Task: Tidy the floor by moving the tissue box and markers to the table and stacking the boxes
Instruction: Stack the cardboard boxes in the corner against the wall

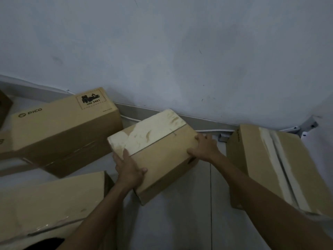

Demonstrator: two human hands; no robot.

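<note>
A small cardboard box (158, 141) with a scuffed white patch on its top is tilted near the wall, in the middle of the view. My left hand (128, 166) grips its near left corner, thumb on the top face. My right hand (204, 147) grips its right edge, fingers curled over the top. A long PICO box (61, 127) lies on the floor to the left. Another box (273, 166) with white tape stands to the right. A large box (50, 204) lies at the lower left. No tissue box or markers are in sight.
A white wall (180, 51) with a grey baseboard (207, 121) closes off the far side. A white cable (214, 131) runs along the baseboard. Grey floor tiles (180, 222) show between the boxes. A dark object (4, 105) sits at the far left edge.
</note>
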